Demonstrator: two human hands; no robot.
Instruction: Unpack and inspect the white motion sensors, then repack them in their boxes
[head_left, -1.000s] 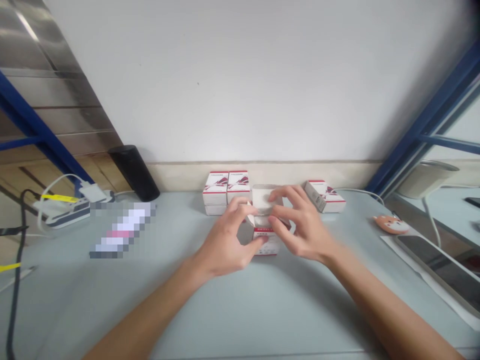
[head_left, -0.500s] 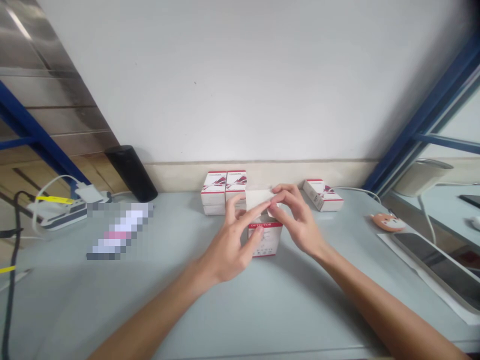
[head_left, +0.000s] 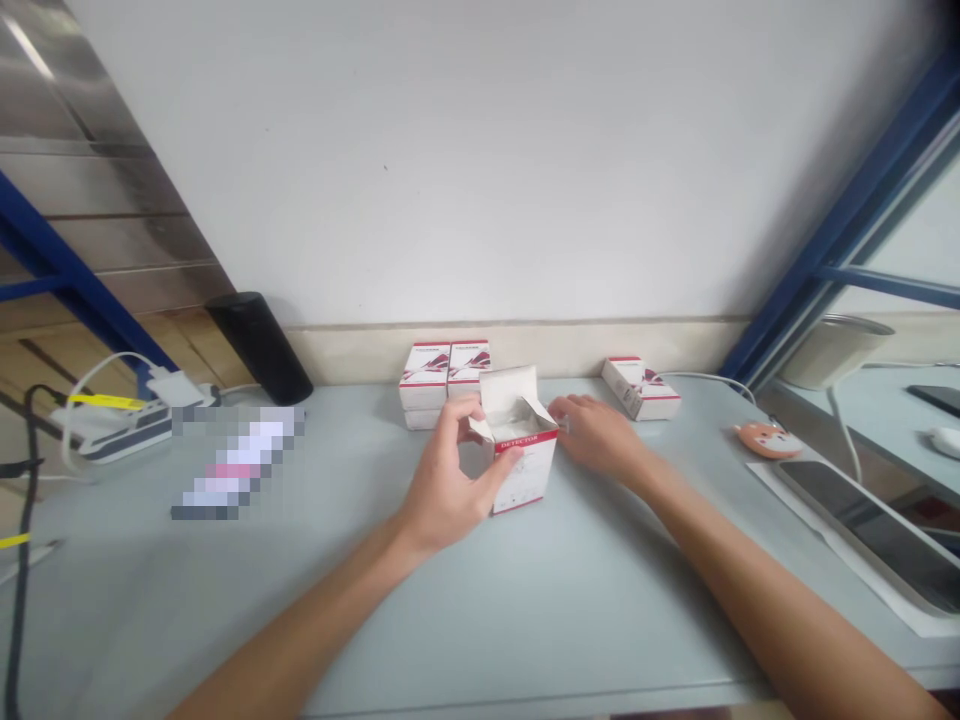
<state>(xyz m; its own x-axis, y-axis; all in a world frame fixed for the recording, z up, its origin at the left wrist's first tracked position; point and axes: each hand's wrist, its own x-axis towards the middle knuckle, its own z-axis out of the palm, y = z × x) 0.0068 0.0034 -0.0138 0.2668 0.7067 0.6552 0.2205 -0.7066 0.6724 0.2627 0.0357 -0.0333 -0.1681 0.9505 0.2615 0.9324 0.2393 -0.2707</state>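
Note:
A small white cardboard box (head_left: 523,478) with a red band reading "DETECTOR" stands on the table, its top open. The back lid flap (head_left: 510,384) is raised and the side flaps stick out. Pale material shows inside, but I cannot make out what it is. My left hand (head_left: 450,480) grips the box at its left side, thumb on the front face. Close by the box's right edge is my right hand (head_left: 596,435), fingers curled together. A pale bit shows at its fingertips, too small to name.
Stacked white boxes (head_left: 426,390) stand behind on the left, and another box (head_left: 643,388) lies behind on the right. A black cylinder (head_left: 261,348), a power strip (head_left: 131,425) and a blurred-out flat object (head_left: 240,465) are at left. An orange animal-shaped item (head_left: 766,440) and a dark phone-like slab (head_left: 870,530) are at right.
My right hand has moved down and away from the box top to its right side. The box's flaps now stand open, and my left fingers have drawn back to its left side.

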